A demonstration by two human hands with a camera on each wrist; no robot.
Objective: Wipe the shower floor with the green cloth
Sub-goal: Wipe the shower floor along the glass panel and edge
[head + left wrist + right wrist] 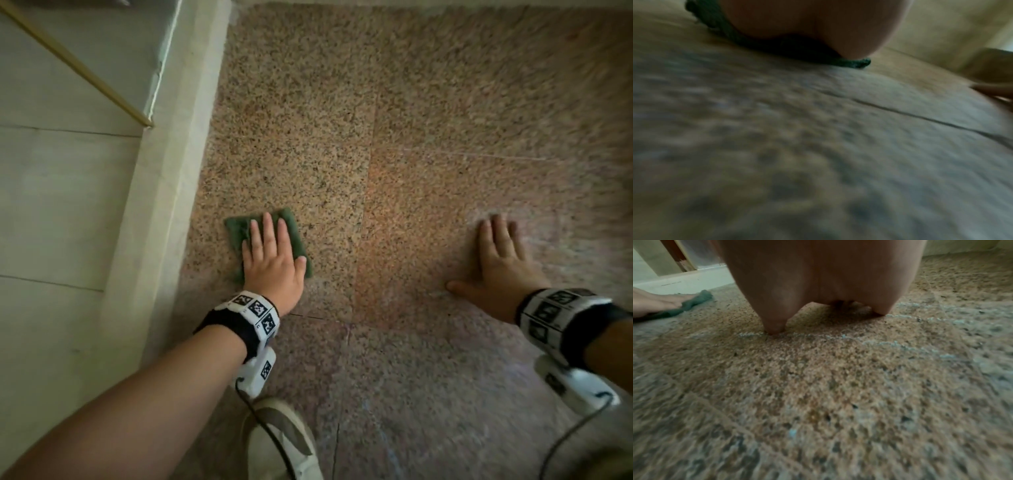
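Note:
A folded green cloth [293,228] lies flat on the speckled granite shower floor [428,137], near the pale curb on the left. My left hand [270,253] presses on it with straight fingers, covering most of it. In the left wrist view the cloth's edge [855,63] shows under my palm [807,24]. My right hand [496,260] rests flat on the bare floor to the right, fingers spread, holding nothing. In the right wrist view its thumb [774,324] touches the floor, and the cloth [694,302] lies far left under the left hand.
A pale raised curb [164,205] borders the floor on the left, with light tiles [51,205] and a thin brass rail [78,65] beyond. A white shoe [284,442] stands at the bottom. Pale streaks [507,157] mark the floor at right.

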